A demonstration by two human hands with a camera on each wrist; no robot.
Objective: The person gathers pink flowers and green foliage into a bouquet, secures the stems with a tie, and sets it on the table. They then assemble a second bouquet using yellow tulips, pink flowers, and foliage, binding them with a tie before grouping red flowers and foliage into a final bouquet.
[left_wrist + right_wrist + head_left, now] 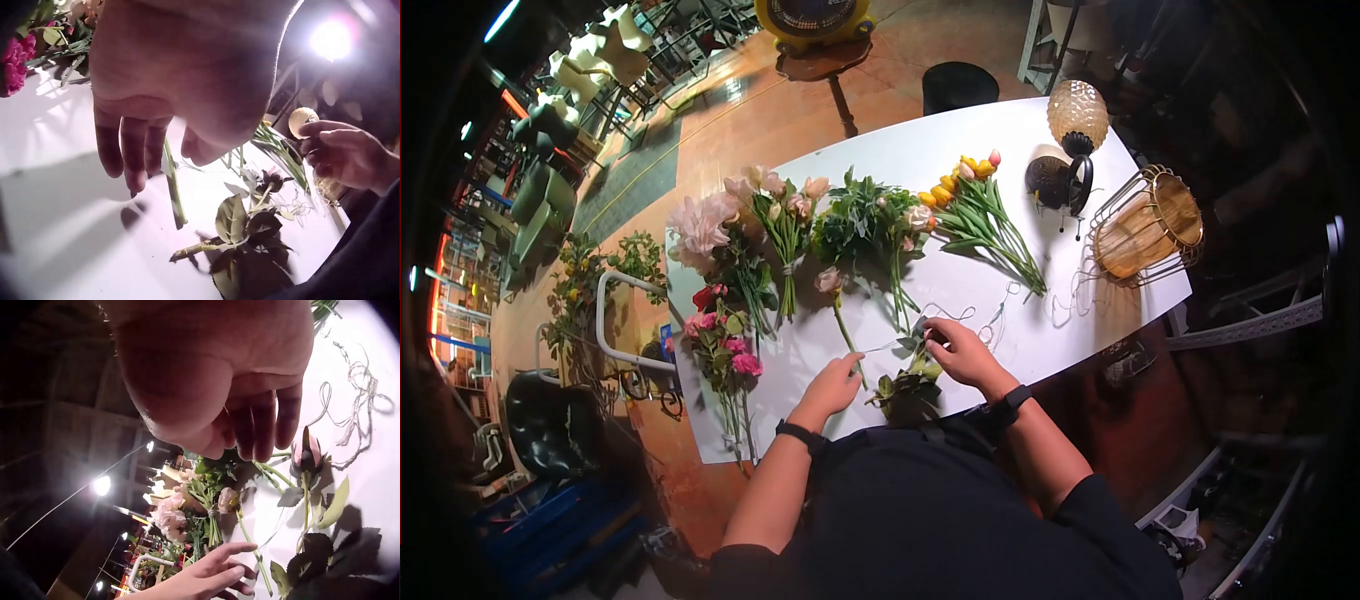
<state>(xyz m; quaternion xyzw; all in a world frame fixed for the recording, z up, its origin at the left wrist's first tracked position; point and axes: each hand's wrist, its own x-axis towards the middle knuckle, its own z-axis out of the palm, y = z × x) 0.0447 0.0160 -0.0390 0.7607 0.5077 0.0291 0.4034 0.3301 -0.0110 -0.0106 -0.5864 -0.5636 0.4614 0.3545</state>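
Note:
My left hand [832,386] is over the table beside the stem of a single pale pink rose [828,280]. Its index finger reaches out straight with the thumb apart from it, and a thin pale string [885,348] runs from near those fingertips toward the right hand. Loosely bent, the fingers of my right hand [962,352] hover above a leafy rose stem [915,385]. That stem's pink bud [307,453] shows in the right wrist view, apart from the fingertips. Dark leaves [250,250] spread below it in the left wrist view.
Across the white table [850,150] lie pale peonies [705,225], greenery [855,225], yellow tulips [950,185] and magenta flowers [745,362]. Tangled twine [359,387] is right of the hands. A lamp [1078,115] and a wire basket [1150,230] stand at the right.

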